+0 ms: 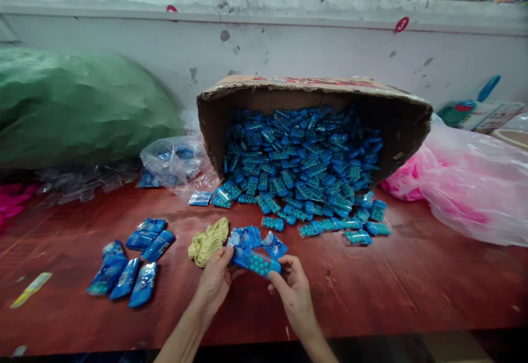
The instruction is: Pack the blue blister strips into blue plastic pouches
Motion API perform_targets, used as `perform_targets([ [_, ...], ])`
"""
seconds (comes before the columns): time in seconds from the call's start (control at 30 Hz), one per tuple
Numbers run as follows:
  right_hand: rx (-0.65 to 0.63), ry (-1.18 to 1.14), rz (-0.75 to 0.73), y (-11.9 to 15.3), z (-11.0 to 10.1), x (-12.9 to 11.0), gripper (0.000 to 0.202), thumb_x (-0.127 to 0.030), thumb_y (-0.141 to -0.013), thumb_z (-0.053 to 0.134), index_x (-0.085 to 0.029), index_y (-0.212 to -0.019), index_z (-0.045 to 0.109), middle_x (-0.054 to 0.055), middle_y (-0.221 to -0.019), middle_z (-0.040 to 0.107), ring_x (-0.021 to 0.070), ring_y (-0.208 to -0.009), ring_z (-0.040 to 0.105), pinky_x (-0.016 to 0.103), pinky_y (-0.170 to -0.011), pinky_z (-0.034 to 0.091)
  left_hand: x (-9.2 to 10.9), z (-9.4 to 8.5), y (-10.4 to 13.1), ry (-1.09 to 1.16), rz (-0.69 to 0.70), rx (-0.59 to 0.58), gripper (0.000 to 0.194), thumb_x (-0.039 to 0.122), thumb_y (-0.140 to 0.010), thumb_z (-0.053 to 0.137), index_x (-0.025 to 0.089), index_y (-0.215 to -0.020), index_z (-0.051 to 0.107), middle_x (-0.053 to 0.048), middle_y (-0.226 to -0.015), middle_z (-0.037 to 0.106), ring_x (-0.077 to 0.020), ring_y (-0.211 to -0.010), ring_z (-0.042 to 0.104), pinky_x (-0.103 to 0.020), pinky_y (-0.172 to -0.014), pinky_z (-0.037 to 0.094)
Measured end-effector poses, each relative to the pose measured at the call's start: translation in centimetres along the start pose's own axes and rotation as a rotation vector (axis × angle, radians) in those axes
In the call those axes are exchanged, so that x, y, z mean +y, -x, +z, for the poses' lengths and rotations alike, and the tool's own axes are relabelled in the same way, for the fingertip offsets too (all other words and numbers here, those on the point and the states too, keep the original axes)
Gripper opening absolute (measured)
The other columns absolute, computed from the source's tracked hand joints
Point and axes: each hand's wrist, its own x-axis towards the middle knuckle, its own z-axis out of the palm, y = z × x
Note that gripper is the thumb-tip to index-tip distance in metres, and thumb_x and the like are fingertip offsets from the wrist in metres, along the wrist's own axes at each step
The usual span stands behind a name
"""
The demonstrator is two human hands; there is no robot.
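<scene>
My left hand [216, 278] pinches a blue printed sachet [241, 256] near the middle of the table's front. In my right hand [291, 283] is the blue-capped end of a clear container [262, 264] filled with turquoise balls. The container's other end meets the sachet; whether it is inside the opening is hard to tell. Just behind them lie more flat blue sachets [274, 245], with a crumpled yellow-green cloth [209, 242] beside my left hand. Several filled blue packets [143, 284] rest on the left of the table.
A tipped cardboard box [313, 83] spills many blue containers [305, 159] onto the red table [371, 297]. A green sack [78, 110] and a clear bag [173, 159] stand at left, pink and clear plastic bags [474, 181] at right. A yellow strip [31, 290] lies far left.
</scene>
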Motion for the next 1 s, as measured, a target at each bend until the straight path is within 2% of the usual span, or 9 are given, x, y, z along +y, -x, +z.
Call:
perform_targets([
  [0.23,-0.024,-0.051,0.091,-0.4,0.2,-0.7,0.03,-0.036,-0.071,0.062,-0.02,-0.084,0.041,-0.009,-0.057,0.049,0.0055,-0.032,0.046,0.017,-0.035,0.038,0.0,-0.3,0.2,0.038,-0.001,0.017,0.023,0.03,-0.059,0.072,0.017,-0.067,0.055,0.001,-0.055,0.064,-0.0167,-0.061,0.064,-0.026,-0.058,0.052],
  [0.57,-0.051,-0.079,0.117,-0.4,0.2,-1.1,0.031,-0.039,-0.07,0.062,-0.019,-0.082,0.041,-0.009,-0.056,0.051,0.0066,-0.029,0.048,0.017,-0.032,0.035,0.1,-0.3,0.0,0.054,0.053,-0.035,0.025,0.031,-0.056,0.074,0.015,-0.068,0.057,-0.001,-0.062,0.067,-0.0183,-0.071,0.065,-0.025,-0.064,0.052],
  [0.83,-0.049,-0.086,0.103,-0.6,-0.2,-1.4,0.031,-0.038,-0.07,0.063,-0.019,-0.082,0.041,-0.009,-0.058,0.052,0.0065,-0.031,0.05,0.017,-0.034,0.037,0.2,-0.5,0.3,0.004,0.022,-0.058,0.023,0.028,-0.059,0.072,0.015,-0.07,0.057,-0.001,-0.062,0.067,-0.0176,-0.066,0.065,-0.025,-0.058,0.053],
  [1.0,-0.004,-0.08,0.076,-0.4,-0.1,-1.7,0.033,-0.038,-0.067,0.065,-0.02,-0.082,0.042,-0.01,-0.058,0.05,0.0067,-0.032,0.05,0.017,-0.033,0.038,0.3,-0.6,0.4,-0.005,0.035,-0.073,0.022,0.029,-0.062,0.069,0.015,-0.075,0.057,-0.001,-0.062,0.067,-0.0175,-0.066,0.065,-0.026,-0.059,0.053],
])
